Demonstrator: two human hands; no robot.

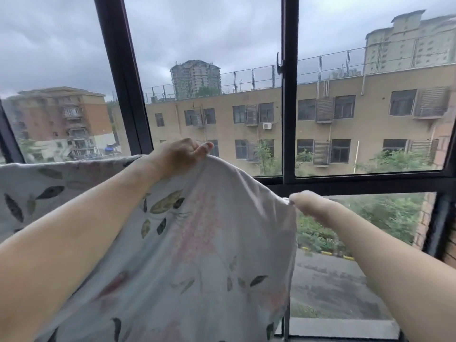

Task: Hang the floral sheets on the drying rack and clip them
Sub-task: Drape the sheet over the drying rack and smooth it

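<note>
A white floral sheet (197, 243) with leaf and pink flower prints hangs in front of me, held up before the window. My left hand (182, 154) grips its top edge, raised high at the centre. My right hand (308, 203) pinches the sheet's right corner, lower and to the right. Another stretch of floral sheet (49, 183) runs level along the left, draped over something hidden beneath it. The drying rack itself and any clips are out of sight.
A black-framed window (288, 95) stands close ahead, with a handle (279, 62) on its middle post. Beyond the glass are apartment buildings, trees and a road. A brick wall (444, 218) edges the right side.
</note>
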